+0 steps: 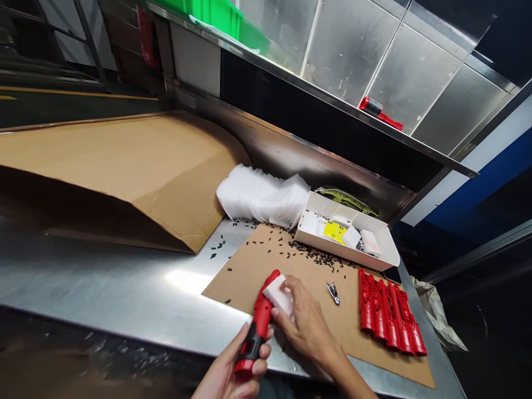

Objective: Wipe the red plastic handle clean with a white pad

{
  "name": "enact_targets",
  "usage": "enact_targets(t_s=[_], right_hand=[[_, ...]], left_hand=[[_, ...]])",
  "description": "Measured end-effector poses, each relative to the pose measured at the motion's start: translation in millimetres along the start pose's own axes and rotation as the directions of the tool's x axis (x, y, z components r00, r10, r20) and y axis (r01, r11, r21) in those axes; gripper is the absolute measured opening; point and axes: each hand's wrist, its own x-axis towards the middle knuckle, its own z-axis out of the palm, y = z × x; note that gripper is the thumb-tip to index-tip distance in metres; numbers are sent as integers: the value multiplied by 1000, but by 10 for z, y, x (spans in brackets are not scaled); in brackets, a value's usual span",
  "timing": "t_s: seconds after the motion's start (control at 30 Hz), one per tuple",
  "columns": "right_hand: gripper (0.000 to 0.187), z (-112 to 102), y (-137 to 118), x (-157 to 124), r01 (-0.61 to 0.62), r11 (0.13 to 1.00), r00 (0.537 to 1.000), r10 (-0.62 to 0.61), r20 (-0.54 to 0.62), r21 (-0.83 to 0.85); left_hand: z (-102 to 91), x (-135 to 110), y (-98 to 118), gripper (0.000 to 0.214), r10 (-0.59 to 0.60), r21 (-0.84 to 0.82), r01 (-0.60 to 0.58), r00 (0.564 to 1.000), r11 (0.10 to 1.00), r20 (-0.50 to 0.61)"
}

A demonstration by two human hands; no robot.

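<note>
My left hand (233,368) grips a red and black tool handle (257,324) near the front edge of the steel bench, its tip pointing away from me. My right hand (305,321) holds a small white block (277,296) pressed against the upper side of the red handle. Both hands are over the near corner of a flat cardboard sheet (270,260). Small black screws (310,255) lie scattered across the far part of that sheet.
Several red handles (388,316) lie side by side at the right of the cardboard. Small metal clippers (333,292) lie between them and my hand. A white tray (374,256), a stack of white bags (261,194) and a big cardboard piece (116,160) stand behind.
</note>
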Motion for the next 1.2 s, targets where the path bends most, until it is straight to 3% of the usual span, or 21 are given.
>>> enact_targets(t_s=[0.17,0.3,0.4,0.47,0.57,0.63,0.8,0.93,1.07,1.2], right_hand=[[47,10,45,51,117,983,993,-115,20,-144],[43,27,60,63,264,961,964,-266,-3,-78],[36,72,133,119,273,962,955,-273,-117,-13],[34,117,179,142,322,946,939,-316,-134,33],[30,178,216,166,405,910,907,-388,-163,89],[29,209,217,189,394,916,900,-367,-236,80],[29,284,190,244,424,903,882,-395,-258,65],[28,305,209,316,394,917,877,-353,-327,67],[27,321,249,365,501,861,840,-458,-291,88],[27,328,287,394,502,863,813,-454,-365,45]], left_hand=[[135,69,109,27,120,157,-112,992,981,-40],[134,125,100,22,168,223,-139,979,965,-115],[65,149,85,19,206,273,-165,970,948,-130],[31,150,88,22,196,271,-161,974,949,-109],[51,142,111,15,164,191,-140,979,972,-120],[107,128,139,12,115,69,-106,983,992,-145],[219,60,245,26,-16,-133,-4,989,991,-148],[207,23,310,30,-74,-259,44,991,965,-107],[176,25,339,29,-140,-432,74,983,899,-123],[143,48,352,28,-148,-481,71,981,874,-124]])
